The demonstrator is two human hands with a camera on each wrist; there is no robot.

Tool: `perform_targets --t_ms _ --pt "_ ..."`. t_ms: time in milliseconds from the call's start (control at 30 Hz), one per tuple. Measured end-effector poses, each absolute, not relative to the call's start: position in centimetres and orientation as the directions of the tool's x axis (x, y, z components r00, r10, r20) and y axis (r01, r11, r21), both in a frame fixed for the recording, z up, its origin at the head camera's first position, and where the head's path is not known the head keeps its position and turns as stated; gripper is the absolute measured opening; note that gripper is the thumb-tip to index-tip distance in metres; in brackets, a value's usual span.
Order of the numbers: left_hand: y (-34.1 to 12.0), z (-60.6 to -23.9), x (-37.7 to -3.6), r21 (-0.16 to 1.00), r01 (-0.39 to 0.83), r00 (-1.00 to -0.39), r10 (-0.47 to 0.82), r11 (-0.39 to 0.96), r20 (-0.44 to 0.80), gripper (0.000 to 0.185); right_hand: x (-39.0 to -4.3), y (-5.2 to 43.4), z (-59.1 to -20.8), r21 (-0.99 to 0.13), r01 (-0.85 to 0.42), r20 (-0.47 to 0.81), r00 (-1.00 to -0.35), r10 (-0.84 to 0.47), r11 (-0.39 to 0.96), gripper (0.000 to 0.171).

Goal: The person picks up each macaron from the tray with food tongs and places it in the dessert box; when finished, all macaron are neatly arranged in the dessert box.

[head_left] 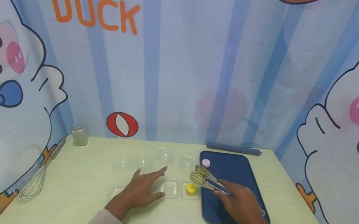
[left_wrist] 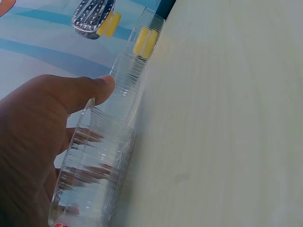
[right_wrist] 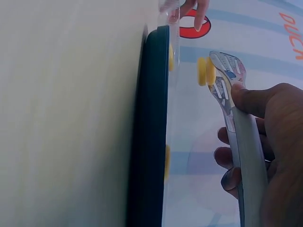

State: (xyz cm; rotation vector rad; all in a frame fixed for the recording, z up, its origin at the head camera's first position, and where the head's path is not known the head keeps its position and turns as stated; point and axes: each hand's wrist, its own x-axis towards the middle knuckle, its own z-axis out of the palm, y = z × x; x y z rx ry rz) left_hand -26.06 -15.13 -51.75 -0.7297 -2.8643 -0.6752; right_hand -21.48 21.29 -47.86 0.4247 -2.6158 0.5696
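My right hand grips metal tongs over the left edge of the dark blue tray. In the right wrist view a yellow macaron shows at the slotted tips of the tongs. Another yellow macaron sits in a small clear plastic box near the tray. On the tray's far left corner lies a pale pink macaron. My left hand, fingers spread, hovers beside an unfilled clear box. A further clear box stands close to it in the left wrist view.
Several clear box parts stand in a row behind my left hand. A whisk and a glass jar are at the left. A dark rolling pin lies along the back edge, before a printed curtain.
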Motion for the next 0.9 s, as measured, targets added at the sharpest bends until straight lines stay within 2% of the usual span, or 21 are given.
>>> perform_targets --t_ms 333,533,900 --pt "-15.1 -51.7 -26.1 0.386 0.491 -0.871 0.434 0.781 0.228 0.084 -22.3 19.0 -48.3 -0.346 -0.427 0.477 -0.847 -0.235 0.836 0.045" --pt "-15.0 -51.8 -26.1 0.394 0.476 -0.880 0.427 0.787 0.210 0.085 -22.7 17.7 -48.9 -0.324 -0.470 0.505 -0.820 -0.270 0.821 0.043" --pt "-15.1 -51.8 -26.1 0.376 0.506 -0.862 0.445 0.776 0.242 0.085 -22.6 15.3 -49.3 -0.296 -0.489 0.477 -0.820 -0.316 0.820 0.037"
